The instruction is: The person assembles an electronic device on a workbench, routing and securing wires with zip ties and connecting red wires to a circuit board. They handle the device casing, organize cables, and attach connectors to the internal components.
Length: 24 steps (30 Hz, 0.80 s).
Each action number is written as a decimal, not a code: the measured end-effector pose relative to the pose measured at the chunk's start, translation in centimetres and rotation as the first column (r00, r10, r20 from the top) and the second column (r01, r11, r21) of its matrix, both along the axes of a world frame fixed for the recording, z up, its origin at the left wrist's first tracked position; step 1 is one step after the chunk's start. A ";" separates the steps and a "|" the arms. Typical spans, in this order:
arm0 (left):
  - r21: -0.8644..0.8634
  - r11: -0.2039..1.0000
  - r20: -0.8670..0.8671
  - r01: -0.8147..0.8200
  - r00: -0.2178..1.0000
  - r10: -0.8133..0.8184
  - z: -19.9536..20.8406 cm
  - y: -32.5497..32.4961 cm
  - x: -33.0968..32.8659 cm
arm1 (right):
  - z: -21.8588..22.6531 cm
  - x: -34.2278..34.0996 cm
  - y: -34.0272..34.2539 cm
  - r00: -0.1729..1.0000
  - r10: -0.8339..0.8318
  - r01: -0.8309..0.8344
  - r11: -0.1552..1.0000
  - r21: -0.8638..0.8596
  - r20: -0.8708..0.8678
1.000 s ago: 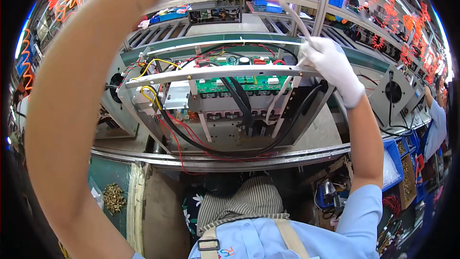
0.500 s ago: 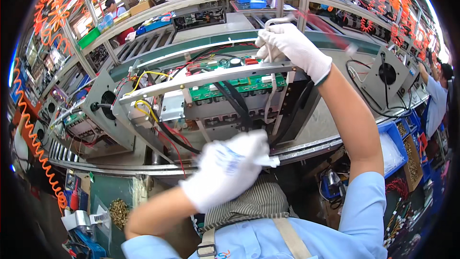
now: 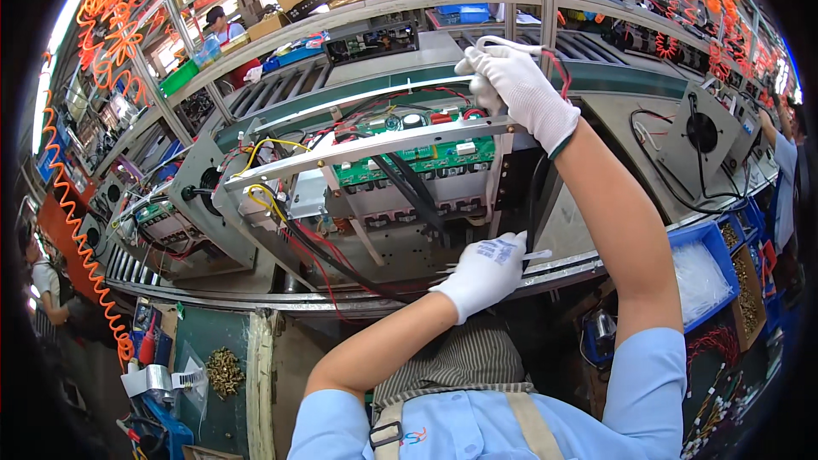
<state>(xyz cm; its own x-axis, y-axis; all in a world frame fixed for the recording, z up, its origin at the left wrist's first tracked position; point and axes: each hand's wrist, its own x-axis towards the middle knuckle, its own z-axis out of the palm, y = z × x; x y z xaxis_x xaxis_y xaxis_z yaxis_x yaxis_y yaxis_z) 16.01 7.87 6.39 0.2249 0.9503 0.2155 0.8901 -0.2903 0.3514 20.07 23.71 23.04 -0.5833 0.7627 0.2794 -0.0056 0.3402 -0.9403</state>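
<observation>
An open metal chassis [image 3: 358, 152] stands before me, with a green circuit board [image 3: 456, 156] and black cables [image 3: 413, 192] inside. Above its right end, my right hand [image 3: 521, 89], in a white glove, is closed around a white-sleeved cable [image 3: 498, 41]. Red and black wires [image 3: 558, 68] come out of one end of the cable. Lower down, in front of the chassis, my gloved left hand [image 3: 487, 277] is closed on thin white strips that look like cable ties [image 3: 538, 255]. Their ends stick out on both sides of the fist.
Another unit with a fan [image 3: 209, 187] stands at the left, and a fan panel [image 3: 694, 128] at the right. Blue bins [image 3: 699, 268] hold white strips and screws. Brass-coloured fasteners [image 3: 225, 372] lie on the green bench. Orange coiled hoses [image 3: 64, 230] hang at the left.
The white cable no longer hangs down in front of the board; its wires now drape behind my right wrist. My left hand has moved right, toward the chassis's lower right corner.
</observation>
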 end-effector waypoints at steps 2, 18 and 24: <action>-0.016 0.996 -0.095 -0.084 0.992 0.082 3.6 -2.2 -0.8 | 0.0 -0.1 0.3 0.997 -0.076 0.076 0.997 -0.014 -0.013; 0.361 0.908 -0.193 -0.213 0.936 0.296 21.4 -0.3 -13.8 | 2.6 0.1 -2.0 0.837 0.243 -0.380 0.903 0.201 0.490; -0.120 0.978 0.215 -0.170 0.957 0.193 19.3 0.9 -17.4 | 1.5 -0.4 0.4 0.820 0.489 -0.499 0.865 -0.048 0.299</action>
<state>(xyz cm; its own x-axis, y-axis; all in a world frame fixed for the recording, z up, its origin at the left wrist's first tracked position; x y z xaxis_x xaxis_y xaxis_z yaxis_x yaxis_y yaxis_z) -1.42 8.80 25.68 0.0037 0.9897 0.1431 0.8196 -0.0850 0.5666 19.72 24.11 24.53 -0.9372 0.3442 0.0559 0.0906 0.3950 -0.9142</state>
